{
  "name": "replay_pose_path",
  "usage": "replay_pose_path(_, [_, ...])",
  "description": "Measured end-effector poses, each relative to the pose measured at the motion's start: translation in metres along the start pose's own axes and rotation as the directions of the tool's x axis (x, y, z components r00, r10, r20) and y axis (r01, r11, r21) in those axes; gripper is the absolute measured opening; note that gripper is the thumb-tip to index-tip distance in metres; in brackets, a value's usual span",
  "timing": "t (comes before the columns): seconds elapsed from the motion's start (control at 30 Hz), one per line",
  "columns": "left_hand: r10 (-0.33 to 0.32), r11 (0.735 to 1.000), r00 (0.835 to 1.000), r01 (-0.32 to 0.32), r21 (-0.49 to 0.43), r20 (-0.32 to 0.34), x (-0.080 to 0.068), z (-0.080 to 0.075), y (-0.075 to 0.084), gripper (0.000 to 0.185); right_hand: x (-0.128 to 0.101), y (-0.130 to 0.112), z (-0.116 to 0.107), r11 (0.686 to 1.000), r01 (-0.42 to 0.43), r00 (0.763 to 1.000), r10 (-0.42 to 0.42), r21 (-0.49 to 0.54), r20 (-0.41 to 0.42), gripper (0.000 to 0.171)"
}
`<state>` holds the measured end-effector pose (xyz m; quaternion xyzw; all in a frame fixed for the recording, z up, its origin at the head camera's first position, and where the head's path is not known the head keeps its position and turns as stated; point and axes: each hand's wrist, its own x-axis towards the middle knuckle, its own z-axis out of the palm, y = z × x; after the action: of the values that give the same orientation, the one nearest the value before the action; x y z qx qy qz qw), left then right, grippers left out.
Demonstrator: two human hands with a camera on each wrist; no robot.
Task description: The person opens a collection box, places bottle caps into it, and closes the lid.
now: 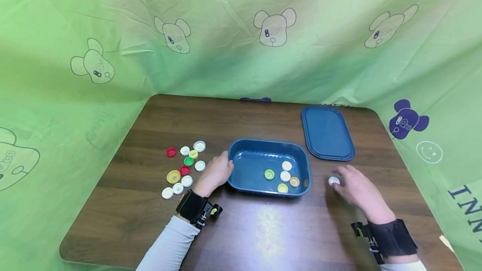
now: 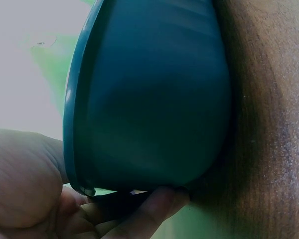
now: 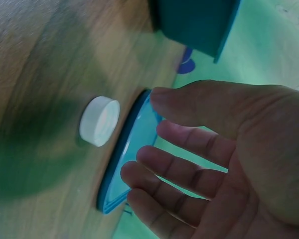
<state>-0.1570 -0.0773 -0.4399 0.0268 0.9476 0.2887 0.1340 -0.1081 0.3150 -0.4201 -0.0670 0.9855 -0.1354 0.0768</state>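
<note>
White cap (image 1: 333, 181) lies on the table (image 1: 263, 237) right of the blue tub (image 1: 241, 181), just off the right hand (image 1: 357, 191), whose fingers are spread and empty. The left hand (image 1: 216, 172) seems to grip the tub's left rim. Picking up looks underway; next comes a clean pinch.
</note>
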Motion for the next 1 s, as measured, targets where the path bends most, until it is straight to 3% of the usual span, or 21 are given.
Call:
replay_pose_path(0.77, [-0.017,1.000,1.000,0.017,0.003,0.005,-0.002,-0.001,0.002,0.042,0.008,0.008,0.018,1.000,0.025,1.000,-0.025,0.000,-0.019,0.035])
replay_pose_path(1.0, [-0.017,1.000,1.000,0.017,0.000,0.007,-0.002,-0.001,0.002,0.044,0.011,0.009,0.021,1.000,-0.013,0.999,0.012,0.007,0.037,0.033])
